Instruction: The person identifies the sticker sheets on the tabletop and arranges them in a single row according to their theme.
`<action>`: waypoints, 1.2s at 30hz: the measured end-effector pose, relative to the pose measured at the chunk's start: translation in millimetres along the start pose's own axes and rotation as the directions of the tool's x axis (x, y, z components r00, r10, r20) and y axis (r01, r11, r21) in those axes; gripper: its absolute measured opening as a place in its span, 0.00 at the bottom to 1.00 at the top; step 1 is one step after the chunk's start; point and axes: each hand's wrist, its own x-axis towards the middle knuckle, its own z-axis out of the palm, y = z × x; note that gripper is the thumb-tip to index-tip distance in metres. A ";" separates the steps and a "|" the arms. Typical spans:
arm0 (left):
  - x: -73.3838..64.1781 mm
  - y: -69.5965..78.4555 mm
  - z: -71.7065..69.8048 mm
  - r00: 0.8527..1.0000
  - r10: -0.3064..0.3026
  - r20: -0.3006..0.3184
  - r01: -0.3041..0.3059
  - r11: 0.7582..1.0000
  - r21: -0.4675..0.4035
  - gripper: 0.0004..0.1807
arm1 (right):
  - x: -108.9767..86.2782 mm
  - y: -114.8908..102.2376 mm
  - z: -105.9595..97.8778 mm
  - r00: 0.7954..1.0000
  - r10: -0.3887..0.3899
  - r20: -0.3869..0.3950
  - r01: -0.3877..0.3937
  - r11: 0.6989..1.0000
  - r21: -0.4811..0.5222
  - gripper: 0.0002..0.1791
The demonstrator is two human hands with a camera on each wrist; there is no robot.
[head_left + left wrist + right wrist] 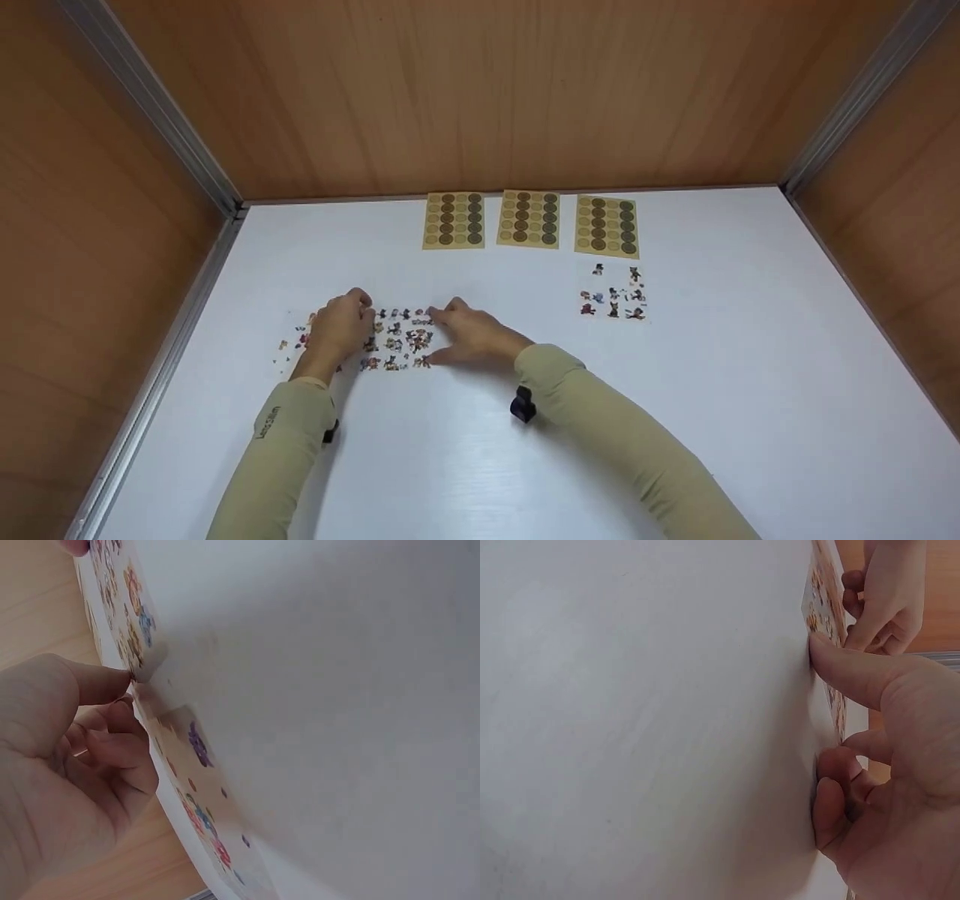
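A clear sheet of small colourful cartoon stickers (394, 345) lies on the white table, between my two hands. At its left edge my left hand (341, 326) pinches with thumb and index finger, the other fingers curled in, as the left wrist view shows. A second sticker sheet (196, 746) lies under and left of that hand, partly hidden by it. My right hand (476, 335) is at the right edge of the first sheet, thumb and index finger spread apart with their tips at its near and far corners. Nothing is gripped between them.
Three tan sheets of round stickers, left (454, 221), middle (529, 219) and right (607, 226), stand in a row along the back wall (495, 90). Another clear sticker sheet (613, 294) lies below the right one. Wooden panels with metal corner strips enclose the table (480, 465).
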 end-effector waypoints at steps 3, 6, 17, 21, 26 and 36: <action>0.5 -0.1 2.0 1.000 0.009 -0.018 -0.009 1.000 0.008 0.14 | -0.7 0.4 -1.1 1.000 0.004 0.004 -0.004 1.000 0.005 0.50; 0.2 -1.8 4.2 1.000 0.009 -0.026 -0.009 1.000 0.013 0.14 | -1.1 0.3 -0.2 1.000 0.005 0.010 -0.005 1.000 0.004 0.50; 0.4 2.8 3.5 0.999 -0.014 -0.033 0.012 0.999 -0.051 0.14 | -4.6 3.1 -0.5 1.000 -0.006 -0.012 0.006 0.999 0.046 0.51; 0.5 9.8 1.2 0.999 -0.013 -0.030 0.011 0.996 -0.085 0.16 | -7.9 4.6 -1.9 0.999 -0.031 -0.023 0.033 0.996 0.085 0.47; 5.1 25.8 0.7 1.000 0.006 -0.004 -0.006 0.994 -0.109 0.16 | -20.3 5.6 -10.8 0.998 -0.054 -0.040 0.058 0.993 0.107 0.42; 16.7 106.0 22.9 0.996 0.070 0.057 -0.058 0.979 -0.195 0.24 | -86.9 69.4 -59.7 0.982 0.063 -0.180 -0.056 0.997 0.045 0.39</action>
